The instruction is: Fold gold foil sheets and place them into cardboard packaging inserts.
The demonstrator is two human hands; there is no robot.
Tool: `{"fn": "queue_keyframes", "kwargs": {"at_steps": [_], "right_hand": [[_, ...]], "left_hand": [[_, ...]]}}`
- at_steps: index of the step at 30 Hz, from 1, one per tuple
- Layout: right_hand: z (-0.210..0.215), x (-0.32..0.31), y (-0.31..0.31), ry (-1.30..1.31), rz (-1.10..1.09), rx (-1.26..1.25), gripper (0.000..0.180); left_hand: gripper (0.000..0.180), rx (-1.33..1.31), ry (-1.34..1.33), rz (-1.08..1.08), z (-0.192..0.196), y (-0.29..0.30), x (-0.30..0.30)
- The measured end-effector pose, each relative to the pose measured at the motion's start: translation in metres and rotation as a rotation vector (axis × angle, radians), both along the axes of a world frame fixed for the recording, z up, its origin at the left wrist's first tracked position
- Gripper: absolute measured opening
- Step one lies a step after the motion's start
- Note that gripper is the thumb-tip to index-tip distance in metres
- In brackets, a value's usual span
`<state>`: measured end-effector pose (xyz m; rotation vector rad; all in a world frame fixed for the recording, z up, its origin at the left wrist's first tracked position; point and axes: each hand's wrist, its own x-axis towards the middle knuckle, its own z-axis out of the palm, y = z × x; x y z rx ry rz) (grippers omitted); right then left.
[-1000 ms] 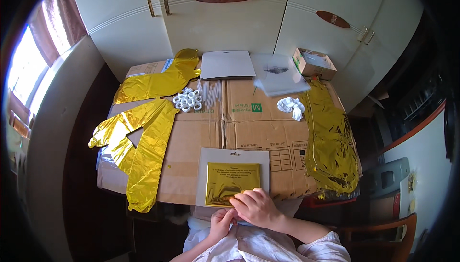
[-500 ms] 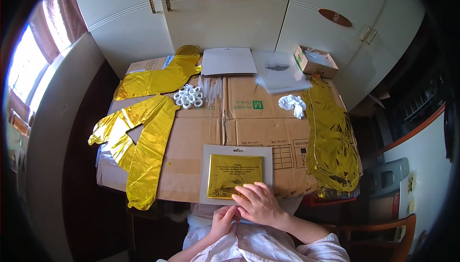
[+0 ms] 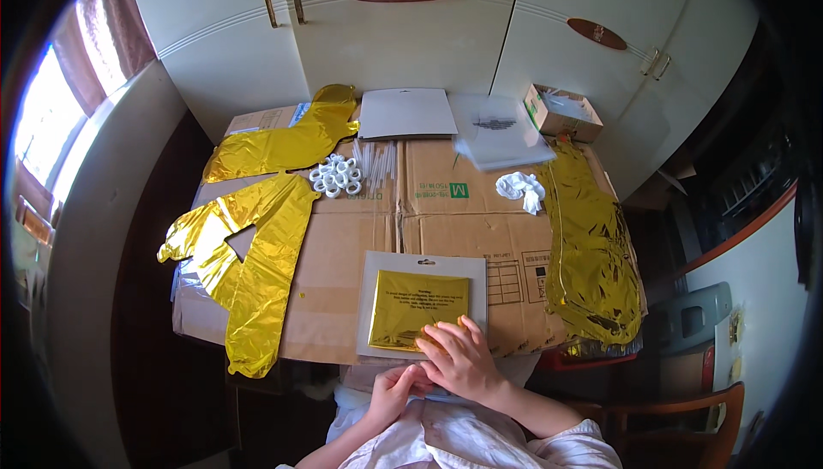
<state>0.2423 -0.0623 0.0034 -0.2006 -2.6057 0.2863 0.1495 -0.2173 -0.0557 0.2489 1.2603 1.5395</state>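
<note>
A folded gold foil balloon in a clear plastic bag [image 3: 420, 302], with dark print on it, lies on a light grey card with a hang hole [image 3: 476, 289] at the table's near edge. My right hand [image 3: 465, 364] reaches over the lower right corner of this packet, fingers stretched and resting on it. Just below the card, my left hand [image 3: 398, 393] is closed, its thumb and fingertips pressed together near my right thumb. Whatever those fingertips pinch is too small or hidden to make out.
Flat gold foil balloons [image 3: 270, 276] cover the left side, and a stack of them [image 3: 591, 246] the right. White rings [image 3: 337, 177], clear straws [image 3: 375, 165], grey cards [image 3: 407, 115], clear bags [image 3: 497, 130], a crumpled white wad [image 3: 521, 190] and a small carton [image 3: 563, 113] lie farther back on cardboard.
The card and gold packet have shifted slightly away from me. My left hand has moved a little up and left, while my right fingers stay on the packet's corner.
</note>
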Motion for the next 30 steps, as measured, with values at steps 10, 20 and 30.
{"fn": "queue_keyframes", "kwargs": {"at_steps": [10,20,30], "right_hand": [[0.001,0.021,0.014,0.034,0.147,0.181,0.014],[0.000,0.004,-0.001,-0.126,-0.008,0.224,0.046],[-0.003,0.014,0.005,-0.159,-0.063,0.150,0.051]], "left_hand": [[0.025,0.015,1.628,-0.066,0.060,-0.023,-0.013],[0.038,-0.272,1.870,-0.072,0.040,-0.034,-0.034],[0.044,-0.174,1.881,-0.254,0.058,-0.018,-0.053]]}}
